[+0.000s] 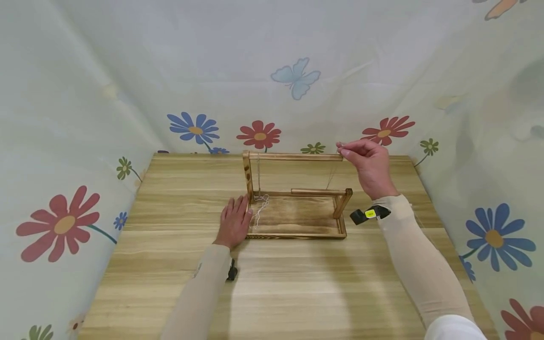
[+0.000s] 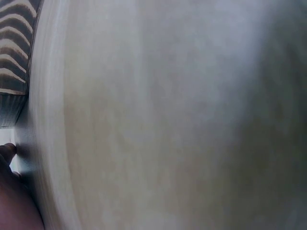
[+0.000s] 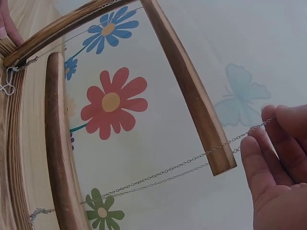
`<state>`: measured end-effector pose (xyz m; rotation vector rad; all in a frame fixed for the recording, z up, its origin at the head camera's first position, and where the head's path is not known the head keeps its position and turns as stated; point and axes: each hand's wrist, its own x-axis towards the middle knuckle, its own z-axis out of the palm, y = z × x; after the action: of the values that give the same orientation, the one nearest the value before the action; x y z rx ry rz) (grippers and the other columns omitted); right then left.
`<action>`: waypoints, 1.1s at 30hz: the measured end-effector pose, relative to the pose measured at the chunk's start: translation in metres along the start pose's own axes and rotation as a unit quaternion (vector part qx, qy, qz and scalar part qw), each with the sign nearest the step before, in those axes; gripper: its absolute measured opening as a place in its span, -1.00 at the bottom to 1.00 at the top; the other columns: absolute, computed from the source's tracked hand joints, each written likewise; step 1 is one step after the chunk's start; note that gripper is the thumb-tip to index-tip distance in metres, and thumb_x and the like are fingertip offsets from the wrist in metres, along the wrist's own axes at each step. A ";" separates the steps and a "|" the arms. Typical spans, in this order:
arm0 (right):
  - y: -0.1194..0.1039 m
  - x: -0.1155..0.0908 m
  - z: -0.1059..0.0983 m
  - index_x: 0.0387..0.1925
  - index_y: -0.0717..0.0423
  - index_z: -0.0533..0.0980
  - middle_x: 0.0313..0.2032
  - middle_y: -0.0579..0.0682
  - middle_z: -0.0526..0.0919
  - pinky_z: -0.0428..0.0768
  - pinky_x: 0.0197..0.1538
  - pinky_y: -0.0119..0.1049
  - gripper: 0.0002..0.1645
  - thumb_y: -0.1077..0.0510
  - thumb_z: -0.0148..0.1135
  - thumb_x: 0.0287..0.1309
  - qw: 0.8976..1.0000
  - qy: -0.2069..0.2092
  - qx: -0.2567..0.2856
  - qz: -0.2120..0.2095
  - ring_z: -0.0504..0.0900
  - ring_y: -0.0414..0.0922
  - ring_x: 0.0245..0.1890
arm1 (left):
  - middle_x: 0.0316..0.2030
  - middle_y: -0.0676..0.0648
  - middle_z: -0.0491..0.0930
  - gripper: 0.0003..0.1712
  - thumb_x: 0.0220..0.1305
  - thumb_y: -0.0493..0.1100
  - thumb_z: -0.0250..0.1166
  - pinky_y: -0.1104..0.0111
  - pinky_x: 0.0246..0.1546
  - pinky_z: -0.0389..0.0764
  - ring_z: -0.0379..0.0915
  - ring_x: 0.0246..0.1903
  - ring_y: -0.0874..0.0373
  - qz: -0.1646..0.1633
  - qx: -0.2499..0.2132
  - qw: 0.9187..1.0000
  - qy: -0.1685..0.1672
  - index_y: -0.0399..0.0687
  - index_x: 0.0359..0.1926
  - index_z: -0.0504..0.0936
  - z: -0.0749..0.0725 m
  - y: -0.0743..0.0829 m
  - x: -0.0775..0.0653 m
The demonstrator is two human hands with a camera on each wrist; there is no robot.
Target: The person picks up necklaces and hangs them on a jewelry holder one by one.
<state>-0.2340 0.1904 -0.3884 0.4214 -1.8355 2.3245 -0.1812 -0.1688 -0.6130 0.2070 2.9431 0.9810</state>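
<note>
A wooden jewellery stand has a shallow tray and two horizontal bars at different heights. In the head view my right hand is at the free right end of the upper bar. Its thumb and fingertips pinch a thin silver chain, whose two strands run past the bar's end down behind the lower bar. My left hand lies at the tray's left side with fingers extended, the fingertips along its edge. Near it, another chain hangs from the upper bar's left end.
A loose white string or chain lies in the tray's left part. The stand rests on a wood-grain table. A pale flower-printed cloth rises behind the table and along both sides.
</note>
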 end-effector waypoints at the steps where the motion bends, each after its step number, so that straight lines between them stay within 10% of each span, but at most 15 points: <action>1: 0.000 0.000 0.001 -0.14 0.48 0.67 -0.27 -0.01 0.85 0.74 0.05 -0.38 -0.85 0.47 0.32 0.27 1.000 -0.001 -0.005 0.001 0.84 -0.15 -0.03 | 0.67 -0.19 0.00 -0.30 0.71 0.13 -0.26 -0.17 0.62 -0.21 -0.32 0.68 -0.27 -0.002 0.001 1.000 -0.002 0.03 0.70 -0.04 -0.001 0.001 0.000; 33: -0.006 0.001 0.022 -0.20 0.46 0.69 -0.28 -0.14 0.86 0.70 0.11 -0.45 -0.89 0.44 0.35 0.27 0.993 -0.059 -0.100 0.003 0.70 -0.16 0.25 | 0.67 -0.19 -0.01 -0.29 0.70 0.16 -0.30 -0.16 0.63 -0.26 -0.36 0.68 -0.26 0.000 -0.007 1.000 -0.005 0.07 0.70 -0.07 0.002 -0.004 0.001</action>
<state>-0.2304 0.1708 -0.3784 0.5367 -2.1015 2.1334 -0.1822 -0.1708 -0.6164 0.2097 2.9269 0.9970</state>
